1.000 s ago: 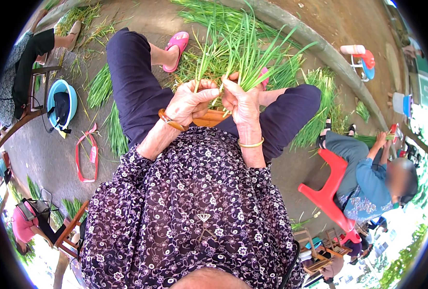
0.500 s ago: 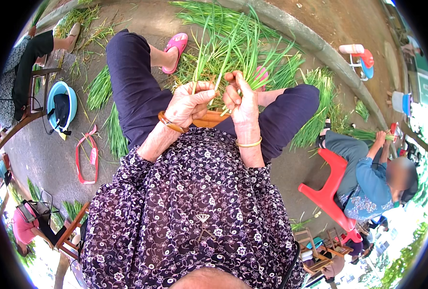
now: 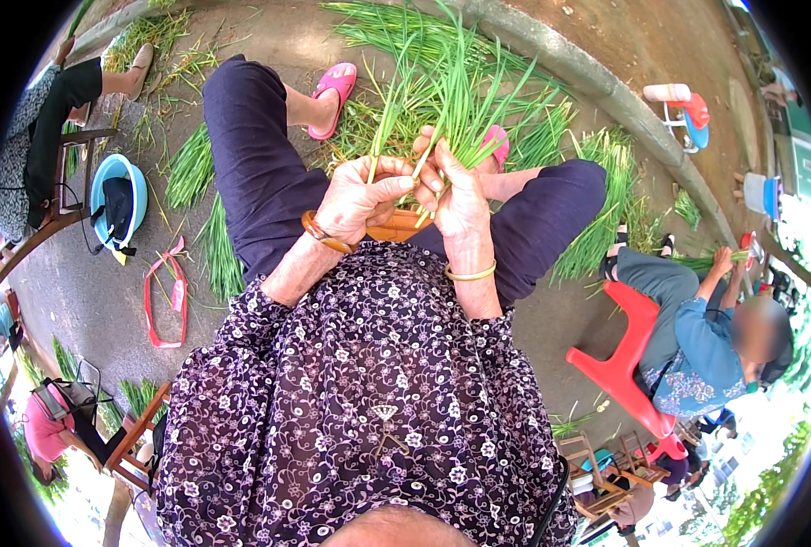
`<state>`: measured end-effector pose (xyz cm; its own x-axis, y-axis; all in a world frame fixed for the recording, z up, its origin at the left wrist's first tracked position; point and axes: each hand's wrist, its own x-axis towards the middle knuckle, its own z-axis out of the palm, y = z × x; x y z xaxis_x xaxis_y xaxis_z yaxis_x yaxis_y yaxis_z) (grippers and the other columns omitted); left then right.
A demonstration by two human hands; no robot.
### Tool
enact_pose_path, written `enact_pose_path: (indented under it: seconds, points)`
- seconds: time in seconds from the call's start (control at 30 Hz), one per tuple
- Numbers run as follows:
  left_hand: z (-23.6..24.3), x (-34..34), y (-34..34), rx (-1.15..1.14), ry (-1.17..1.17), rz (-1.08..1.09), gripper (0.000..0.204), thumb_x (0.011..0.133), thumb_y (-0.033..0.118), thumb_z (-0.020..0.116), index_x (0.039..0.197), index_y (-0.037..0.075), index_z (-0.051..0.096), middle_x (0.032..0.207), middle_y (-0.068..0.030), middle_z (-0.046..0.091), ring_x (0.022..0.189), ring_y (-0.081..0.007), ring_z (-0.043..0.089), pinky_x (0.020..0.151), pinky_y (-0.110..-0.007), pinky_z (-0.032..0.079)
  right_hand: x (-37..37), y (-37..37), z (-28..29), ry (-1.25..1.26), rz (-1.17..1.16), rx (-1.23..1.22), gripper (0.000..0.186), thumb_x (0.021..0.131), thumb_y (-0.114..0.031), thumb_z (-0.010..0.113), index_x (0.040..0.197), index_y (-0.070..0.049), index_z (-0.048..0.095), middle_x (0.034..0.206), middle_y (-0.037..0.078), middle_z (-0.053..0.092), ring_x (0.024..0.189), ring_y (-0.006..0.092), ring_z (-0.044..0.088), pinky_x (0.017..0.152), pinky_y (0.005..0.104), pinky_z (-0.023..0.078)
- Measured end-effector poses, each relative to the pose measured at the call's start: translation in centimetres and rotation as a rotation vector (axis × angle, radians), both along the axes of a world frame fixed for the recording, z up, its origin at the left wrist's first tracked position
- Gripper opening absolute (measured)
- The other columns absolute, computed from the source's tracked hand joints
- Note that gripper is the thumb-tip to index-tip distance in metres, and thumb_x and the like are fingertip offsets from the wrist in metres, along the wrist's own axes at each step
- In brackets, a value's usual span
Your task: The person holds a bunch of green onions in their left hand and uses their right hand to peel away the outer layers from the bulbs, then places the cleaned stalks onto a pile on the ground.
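My left hand [image 3: 366, 199], with a brown bangle at its wrist, is closed on a few chive stalks [image 3: 386, 123] that point up and away. My right hand [image 3: 462, 196], wearing a yellowish bangle, grips a larger bunch of chives [image 3: 467, 114] with long green leaves fanning out. Both hands meet over my lap, their fingertips nearly touching around a pale stalk [image 3: 423, 159]. The cut ends show just below the fingers. Loose chives [image 3: 355, 128] lie on the ground between my feet, partly hidden by the held leaves.
Chive heaps [image 3: 414, 32] lie ahead along a concrete curb [image 3: 597, 73]; others [image 3: 189, 169] lie beside my left leg. Left are a blue basin [image 3: 139, 178] holding a black bag, and a red strap [image 3: 184, 301]. A person [image 3: 711, 333] sits right on a red stool [image 3: 619, 365].
My hands have drawn closer, and the right fingers now meet the stalk that stood by my left fingertips. The bunch's leaves have swung slightly left. The seated person's chives have shifted.
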<state>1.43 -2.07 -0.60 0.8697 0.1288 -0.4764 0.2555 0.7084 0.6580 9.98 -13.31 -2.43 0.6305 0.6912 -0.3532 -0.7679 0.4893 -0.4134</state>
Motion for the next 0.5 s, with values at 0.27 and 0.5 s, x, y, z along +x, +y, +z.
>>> enact_pose_path:
  seconds: [0.27, 0.5]
  points:
    - [0.22, -0.04, 0.01, 0.017, 0.032, -0.015, 0.010, 0.074, 0.004, 0.060, 0.083, 0.002, 0.055, 0.062, 0.0019, 0.052, 0.036, -0.0004, 0.029, 0.032, -0.016, 0.020, 0.05, -0.18, -0.15, -0.010, 0.009, 0.036, 0.024, 0.082, -0.019, 0.052, 0.098, -0.001, 0.049, 0.082, 0.007, 0.055, 0.047, 0.0051, 0.040, 0.032, 0.0175, 0.032]
    - [0.23, -0.10, -0.02, 0.020, 0.044, -0.005, 0.011, 0.075, 0.007, 0.061, 0.083, 0.003, 0.055, 0.062, 0.0022, 0.051, 0.036, -0.0004, 0.029, 0.032, -0.016, 0.020, 0.16, -0.21, 0.01, -0.024, -0.011, 0.002, 0.021, 0.082, -0.020, 0.052, 0.093, -0.002, 0.050, 0.086, 0.010, 0.055, 0.048, 0.0052, 0.040, 0.032, 0.0174, 0.032]
